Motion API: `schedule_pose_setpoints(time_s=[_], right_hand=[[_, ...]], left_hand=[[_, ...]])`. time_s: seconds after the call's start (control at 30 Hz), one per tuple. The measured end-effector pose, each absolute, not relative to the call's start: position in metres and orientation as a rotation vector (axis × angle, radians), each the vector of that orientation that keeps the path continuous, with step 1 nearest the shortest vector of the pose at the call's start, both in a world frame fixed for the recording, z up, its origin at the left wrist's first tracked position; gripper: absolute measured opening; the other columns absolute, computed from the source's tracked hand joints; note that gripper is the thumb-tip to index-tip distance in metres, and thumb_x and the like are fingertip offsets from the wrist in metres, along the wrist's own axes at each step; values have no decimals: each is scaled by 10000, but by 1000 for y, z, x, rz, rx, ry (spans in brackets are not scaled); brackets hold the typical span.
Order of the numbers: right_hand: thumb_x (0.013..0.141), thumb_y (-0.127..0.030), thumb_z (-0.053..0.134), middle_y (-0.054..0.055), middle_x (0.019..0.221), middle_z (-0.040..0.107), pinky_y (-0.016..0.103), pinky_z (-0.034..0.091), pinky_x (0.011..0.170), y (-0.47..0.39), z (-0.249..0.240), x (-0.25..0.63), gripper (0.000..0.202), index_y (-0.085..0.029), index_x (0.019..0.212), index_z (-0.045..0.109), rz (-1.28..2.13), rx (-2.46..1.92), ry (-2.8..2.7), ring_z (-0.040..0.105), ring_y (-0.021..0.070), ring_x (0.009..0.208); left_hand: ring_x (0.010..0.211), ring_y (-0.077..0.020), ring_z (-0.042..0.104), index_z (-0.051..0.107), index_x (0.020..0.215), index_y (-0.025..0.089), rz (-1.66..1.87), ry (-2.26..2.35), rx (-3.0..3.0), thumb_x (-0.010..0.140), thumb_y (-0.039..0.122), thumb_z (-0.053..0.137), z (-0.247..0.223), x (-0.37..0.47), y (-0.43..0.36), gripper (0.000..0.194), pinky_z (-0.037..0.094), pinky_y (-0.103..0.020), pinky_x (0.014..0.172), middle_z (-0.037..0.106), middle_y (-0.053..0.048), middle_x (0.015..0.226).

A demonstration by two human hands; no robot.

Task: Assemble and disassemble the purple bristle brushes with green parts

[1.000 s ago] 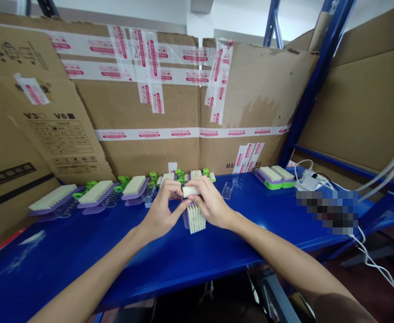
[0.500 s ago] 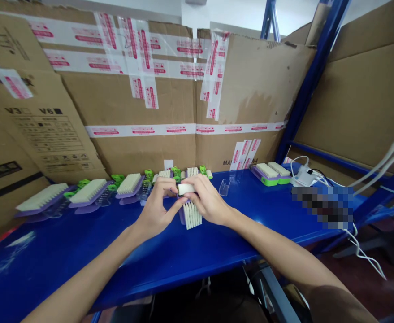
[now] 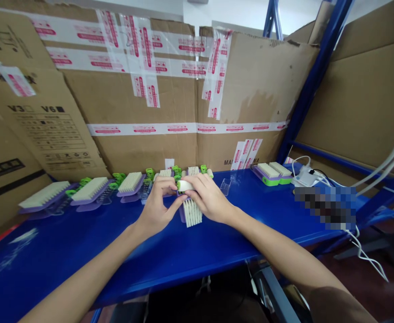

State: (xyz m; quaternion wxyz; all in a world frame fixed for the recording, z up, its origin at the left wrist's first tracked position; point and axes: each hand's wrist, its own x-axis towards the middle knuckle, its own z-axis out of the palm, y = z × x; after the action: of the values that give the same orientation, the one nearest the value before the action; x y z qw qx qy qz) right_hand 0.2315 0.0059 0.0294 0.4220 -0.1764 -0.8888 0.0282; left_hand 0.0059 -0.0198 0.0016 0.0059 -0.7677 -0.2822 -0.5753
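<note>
Both hands meet at the middle of the blue table. My right hand is closed round a small white cylindrical piece with a green end. My left hand is curled at the green end of that piece, its thumb and fingertips close together; whether it grips a separate small part is hidden. Directly below the hands lies a brush with cream bristles and a purple edge, its upper part covered by my right hand.
Several purple brushes with cream bristles, such as one brush, line the table's back left with green clips. A clear plastic piece, green-edged brushes and a white adapter are at right. Cardboard stands behind the blue table.
The green end of the white piece now shows between my hands, where mostly white showed before. Both hands remain in nearly the same place; the view has shifted slightly.
</note>
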Motion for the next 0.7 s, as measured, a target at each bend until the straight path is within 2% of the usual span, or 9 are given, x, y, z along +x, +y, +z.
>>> schedule_pose_setpoints(time_s=[0.23,0.47,0.7], right_hand=[[1222,-338,472,148,1365,702,531,537,1105,5,30,232,307,-249,1506,545,95,-410,-2205,632,320,1243],[1214,-323,486,143,1384,685,554,549,1125,4,30,232,342,-272,1548,541,108,-405,-2187,633,322,1277],[1211,-308,481,143,1364,644,569,574,1129,3,29,232,414,-301,1621,533,75,-450,-2185,629,321,1283]], left_hand=[[1030,-198,639,533,1264,288,-1800,-895,-2398,1072,259,757,4,10,-21,297,652,-349,836,565,-61,1214],[1125,-208,668,519,1296,279,-1797,-855,-2394,1090,244,728,0,10,-19,296,676,-359,892,573,-78,1261],[1240,-242,707,547,1337,272,-1834,-881,-2352,1111,306,703,-3,10,-15,277,709,-404,947,620,-99,1314]])
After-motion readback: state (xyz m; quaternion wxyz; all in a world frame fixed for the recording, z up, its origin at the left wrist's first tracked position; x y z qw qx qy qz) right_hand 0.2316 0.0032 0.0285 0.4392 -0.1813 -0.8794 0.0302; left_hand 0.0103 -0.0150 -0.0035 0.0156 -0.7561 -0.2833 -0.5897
